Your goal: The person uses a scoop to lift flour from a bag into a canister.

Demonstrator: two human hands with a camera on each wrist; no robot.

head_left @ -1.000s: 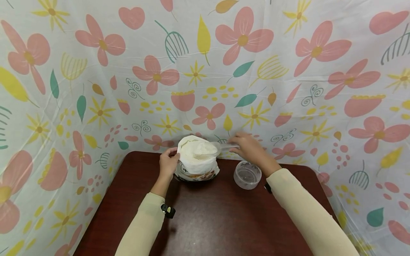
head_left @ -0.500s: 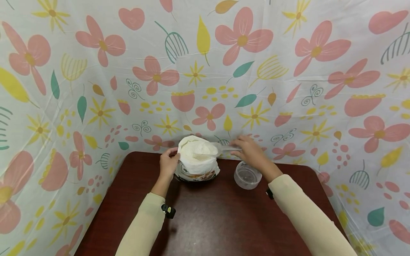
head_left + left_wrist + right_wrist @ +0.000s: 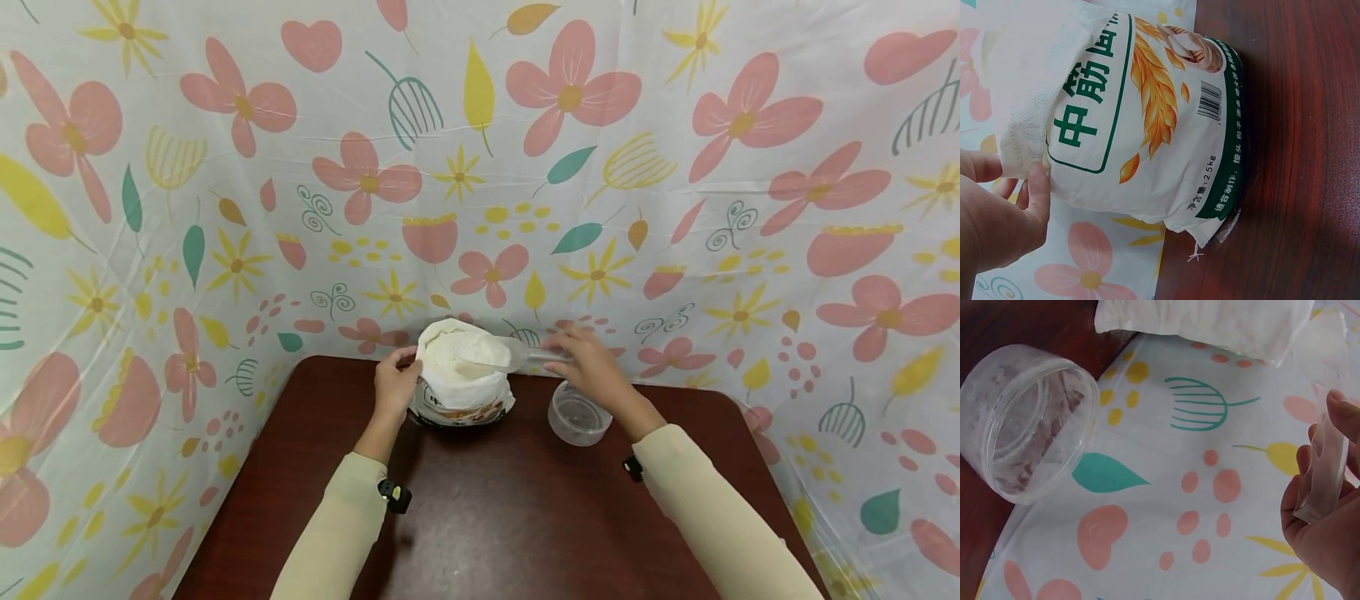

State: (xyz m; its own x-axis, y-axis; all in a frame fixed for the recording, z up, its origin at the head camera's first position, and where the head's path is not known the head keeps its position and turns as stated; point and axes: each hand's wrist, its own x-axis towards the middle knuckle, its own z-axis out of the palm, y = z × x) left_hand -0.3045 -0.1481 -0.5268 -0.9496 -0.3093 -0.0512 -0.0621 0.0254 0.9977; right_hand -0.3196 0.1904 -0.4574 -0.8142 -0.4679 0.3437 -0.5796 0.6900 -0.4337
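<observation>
As the left hand (image 3: 396, 387) pinches the bag (image 3: 468, 392) at the tabletop's (image 3: 480, 517) eleven o'clock, and the right hand (image 3: 597, 367) grips the scoop (image 3: 513, 354) at the bag's three, I judge tilting could spill powder (image 3: 447, 357).

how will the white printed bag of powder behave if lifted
The white printed bag would probably feel heavy, being filled with white powder near its top. Its creased, folded-over rim looks floppy and might sag. Tilting could spill powder, since the top is open.
</observation>
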